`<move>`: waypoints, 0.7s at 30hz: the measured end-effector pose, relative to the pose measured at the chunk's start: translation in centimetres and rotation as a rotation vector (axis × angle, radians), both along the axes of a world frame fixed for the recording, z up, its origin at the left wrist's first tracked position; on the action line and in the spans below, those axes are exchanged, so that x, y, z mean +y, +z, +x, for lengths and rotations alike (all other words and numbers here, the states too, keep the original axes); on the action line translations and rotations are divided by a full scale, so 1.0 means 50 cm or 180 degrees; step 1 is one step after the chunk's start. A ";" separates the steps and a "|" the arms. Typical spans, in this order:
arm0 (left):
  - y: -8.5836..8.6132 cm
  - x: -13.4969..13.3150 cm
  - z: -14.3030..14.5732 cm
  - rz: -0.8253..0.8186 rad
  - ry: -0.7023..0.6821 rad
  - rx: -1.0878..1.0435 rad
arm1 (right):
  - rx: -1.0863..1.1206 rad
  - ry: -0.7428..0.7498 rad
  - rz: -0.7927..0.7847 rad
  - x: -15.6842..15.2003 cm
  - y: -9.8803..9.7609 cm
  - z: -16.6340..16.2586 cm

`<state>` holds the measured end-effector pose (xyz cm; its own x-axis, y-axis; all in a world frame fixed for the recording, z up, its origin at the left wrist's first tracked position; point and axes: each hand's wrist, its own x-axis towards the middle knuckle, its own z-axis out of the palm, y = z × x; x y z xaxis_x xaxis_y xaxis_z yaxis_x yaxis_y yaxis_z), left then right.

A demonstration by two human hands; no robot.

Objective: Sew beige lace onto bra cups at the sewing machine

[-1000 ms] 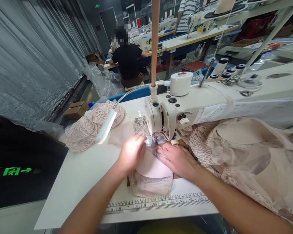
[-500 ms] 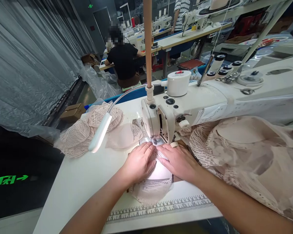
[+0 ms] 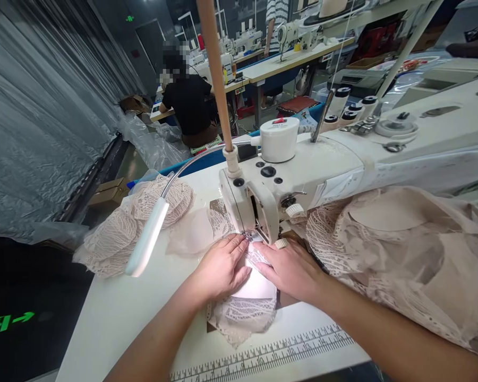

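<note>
My left hand (image 3: 222, 265) lies flat, fingers stretched out, on a pale lace piece with a smooth padded cup (image 3: 245, 302) just in front of the presser foot (image 3: 252, 236) of the white sewing machine (image 3: 302, 170). My right hand (image 3: 292, 268) presses flat on the same piece from the right, fingertips near the needle. The fabric's lace hem hangs out below both hands toward the printed ruler (image 3: 263, 356) on the table (image 3: 119, 313).
A heap of pale lace pieces (image 3: 123, 233) lies at the left under a white gooseneck lamp (image 3: 147, 239). A large pile of lace and beige fabric (image 3: 402, 254) fills the right. A thread stand pole (image 3: 217, 79) rises behind the machine. A person in black (image 3: 187, 101) sits at a far table.
My left hand has moved right and flattened beside my right hand on the piece. The fabric has fed toward the needle, and the view has shifted.
</note>
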<state>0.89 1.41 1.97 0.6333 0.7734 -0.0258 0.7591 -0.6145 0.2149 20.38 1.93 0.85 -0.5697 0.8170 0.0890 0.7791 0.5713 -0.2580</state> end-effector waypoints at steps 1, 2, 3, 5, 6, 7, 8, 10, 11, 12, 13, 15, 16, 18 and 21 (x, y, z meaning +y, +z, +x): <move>0.002 0.004 -0.002 -0.0033 -0.0037 0.0019 | -0.0003 -0.0001 0.0003 0.000 0.003 0.000; 0.005 0.007 -0.005 -0.0060 -0.0077 0.0047 | 0.0007 -0.0005 0.0006 0.000 0.004 0.001; 0.009 0.011 -0.008 -0.0082 -0.0118 0.0086 | 0.0029 -0.0005 0.0004 0.000 0.005 0.002; 0.019 0.016 -0.012 -0.0101 -0.0209 0.0176 | 0.0097 -0.0010 -0.0029 0.000 0.004 0.005; 0.025 0.017 -0.014 -0.0086 -0.0262 0.0226 | 0.0140 -0.0026 -0.0050 0.000 0.003 0.008; 0.031 0.016 -0.014 -0.0042 -0.0303 0.0268 | 0.0185 -0.0044 -0.0072 0.001 0.001 0.010; 0.036 0.014 -0.014 0.0026 -0.0340 0.0290 | 0.0233 -0.0055 -0.0088 0.001 -0.001 0.012; 0.041 0.006 -0.009 0.0212 -0.0393 0.0253 | 0.0336 -0.0073 -0.0058 0.002 -0.006 0.015; 0.041 0.000 -0.005 0.0301 -0.0396 0.0193 | 0.0376 -0.0083 -0.0023 0.002 -0.008 0.016; 0.038 -0.006 -0.001 0.0377 -0.0382 0.0103 | 0.0405 -0.0101 0.0016 0.003 -0.010 0.017; 0.033 -0.012 0.003 0.0431 -0.0355 0.0002 | 0.0427 -0.0110 0.0053 0.003 -0.012 0.018; 0.018 -0.023 0.009 0.0499 -0.0276 -0.0177 | 0.0493 -0.0078 0.0091 0.003 -0.017 0.018; 0.009 -0.026 0.011 0.0523 -0.0236 -0.0239 | 0.0545 -0.0022 0.0091 0.003 -0.019 0.019; -0.005 -0.030 0.009 0.0544 -0.0192 -0.0296 | 0.0610 0.0120 0.0065 0.001 -0.022 0.020; -0.015 -0.027 0.002 0.0506 -0.0204 -0.0358 | 0.0466 0.0269 0.0044 -0.001 -0.022 0.020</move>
